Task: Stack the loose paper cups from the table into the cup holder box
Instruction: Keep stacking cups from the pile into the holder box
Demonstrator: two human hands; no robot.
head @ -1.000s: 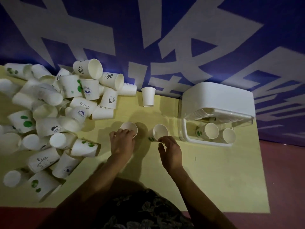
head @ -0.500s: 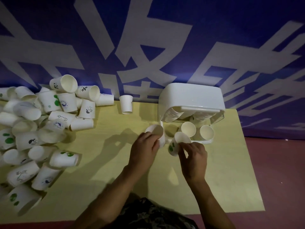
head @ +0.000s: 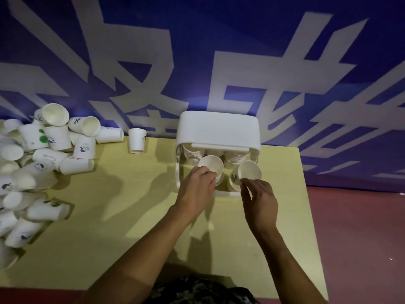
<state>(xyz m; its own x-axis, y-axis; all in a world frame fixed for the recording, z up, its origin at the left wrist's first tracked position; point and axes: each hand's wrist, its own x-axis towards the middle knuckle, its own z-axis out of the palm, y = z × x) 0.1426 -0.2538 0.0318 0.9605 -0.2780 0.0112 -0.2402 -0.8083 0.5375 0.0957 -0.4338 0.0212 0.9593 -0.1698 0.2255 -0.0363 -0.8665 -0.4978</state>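
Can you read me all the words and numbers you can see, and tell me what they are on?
"%" on a lying cup at the top of the cup pile.
Big white characters on the blue wall: cut off and slanted, I cannot read them.
Small pictures and green spots on other cups, such as the cup at the right hand: drawings, not words.
The holder box: no writing seen.

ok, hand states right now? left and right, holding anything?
Left hand: grips a plain white cup at the cup holder box.
Right hand: pinches a green-marked cup by its rim.
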